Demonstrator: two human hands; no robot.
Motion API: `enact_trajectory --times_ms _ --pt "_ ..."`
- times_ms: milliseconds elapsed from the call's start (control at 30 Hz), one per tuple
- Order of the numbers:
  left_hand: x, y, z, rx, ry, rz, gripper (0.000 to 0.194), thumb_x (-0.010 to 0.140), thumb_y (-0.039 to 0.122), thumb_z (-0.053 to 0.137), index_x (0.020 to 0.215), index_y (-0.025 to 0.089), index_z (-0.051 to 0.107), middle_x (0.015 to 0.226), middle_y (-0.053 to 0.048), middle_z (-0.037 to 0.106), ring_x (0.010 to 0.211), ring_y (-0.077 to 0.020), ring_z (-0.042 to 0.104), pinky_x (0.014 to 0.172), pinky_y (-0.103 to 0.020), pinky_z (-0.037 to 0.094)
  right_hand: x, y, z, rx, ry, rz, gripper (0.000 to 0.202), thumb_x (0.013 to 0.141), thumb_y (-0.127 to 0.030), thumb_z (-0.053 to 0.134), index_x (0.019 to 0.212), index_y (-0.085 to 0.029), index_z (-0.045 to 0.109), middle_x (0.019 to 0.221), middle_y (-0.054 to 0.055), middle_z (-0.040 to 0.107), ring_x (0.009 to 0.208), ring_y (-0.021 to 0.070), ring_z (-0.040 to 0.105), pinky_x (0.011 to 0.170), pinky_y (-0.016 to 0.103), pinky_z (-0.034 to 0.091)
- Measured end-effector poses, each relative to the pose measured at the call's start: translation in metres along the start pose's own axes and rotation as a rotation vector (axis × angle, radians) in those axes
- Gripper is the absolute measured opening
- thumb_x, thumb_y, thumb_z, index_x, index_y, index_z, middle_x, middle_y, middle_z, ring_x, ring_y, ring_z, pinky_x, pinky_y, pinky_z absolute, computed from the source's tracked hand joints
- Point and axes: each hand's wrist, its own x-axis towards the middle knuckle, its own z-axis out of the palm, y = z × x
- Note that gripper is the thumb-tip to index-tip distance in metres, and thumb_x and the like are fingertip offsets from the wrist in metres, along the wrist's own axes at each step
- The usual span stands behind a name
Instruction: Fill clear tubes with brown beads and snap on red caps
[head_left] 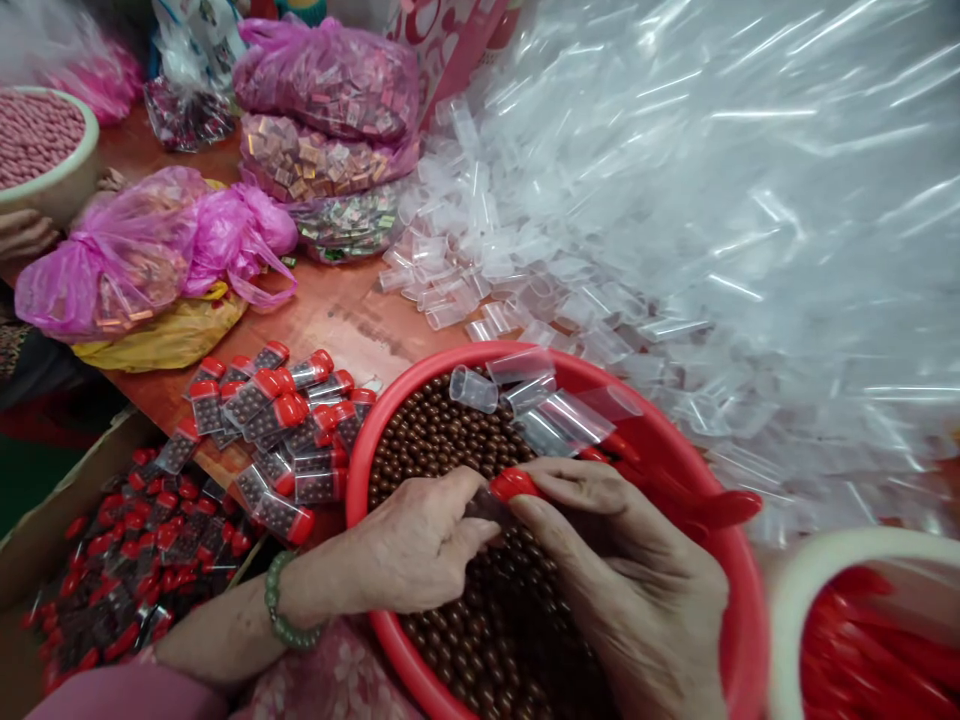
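Over a red basin (361, 470) of small brown chocolate balls (487, 650), my two hands meet at one small tube. My left hand (420, 545), with a green bead bracelet (277, 605) at the wrist, is closed around the dark tube body (486, 508). Fingers of my right hand (630, 570) pinch the red cap (515, 485) at the tube's end; whether it is fully seated I cannot tell. Several clear tubes (566, 420) lie inside the basin's far side, beside red plastic pieces (675, 490).
Filled red-capped tubes (277, 430) lie left of the basin, more in a box (150, 540) below. Loose clear tubes (712, 200) heap at right. A white tub (795, 590) holds red pieces. Pink bags (330, 80) stand behind; another person's hand (26, 235) touches a bowl (86, 150).
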Motion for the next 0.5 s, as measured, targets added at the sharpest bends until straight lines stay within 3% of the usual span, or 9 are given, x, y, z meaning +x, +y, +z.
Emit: enact_trajectory --times_ms 200,367,433,500 --pt "0.001 -0.004 0.001 -0.14 -0.039 -0.015 0.009 0.091 0.026 0.046 0.085 0.019 0.048 0.082 -0.004 0.062 0.074 -0.0161 0.059 0.069 -0.029 0.048 -0.003 -0.003 0.007 -0.172 0.043 -0.18 0.02 0.08 -0.007 0.072 0.092 -0.023 0.069 0.092 0.001 0.069 0.08 0.0104 0.065 0.07 0.022 0.056" --pt "-0.001 0.0 0.001 -0.05 -0.036 -0.038 0.007 0.092 0.023 0.046 0.086 0.019 0.046 0.083 -0.005 0.064 0.074 -0.0165 0.061 0.067 -0.028 0.047 -0.001 -0.006 0.011 -0.05 0.02 -0.012 0.009 0.083 -0.015 0.07 0.086 -0.023 0.069 0.087 0.0 0.068 0.071 0.0122 0.066 0.057 0.022 0.056" --pt "-0.001 0.0 0.001 -0.045 -0.02 -0.046 0.007 0.09 0.021 0.048 0.084 0.019 0.046 0.081 -0.004 0.062 0.073 -0.0159 0.06 0.068 -0.029 0.046 -0.003 -0.005 0.01 -0.076 0.035 -0.021 0.01 0.082 -0.014 0.071 0.086 -0.023 0.07 0.088 0.001 0.068 0.073 0.0134 0.067 0.058 0.023 0.056" --pt "0.001 0.0 0.001 -0.187 -0.057 -0.084 0.005 0.091 0.021 0.049 0.086 0.018 0.048 0.079 -0.003 0.06 0.071 -0.0144 0.058 0.067 -0.027 0.047 -0.005 -0.004 0.009 -0.126 0.058 -0.083 0.015 0.08 -0.011 0.072 0.088 -0.023 0.07 0.091 0.003 0.069 0.077 0.0146 0.067 0.06 0.025 0.057"
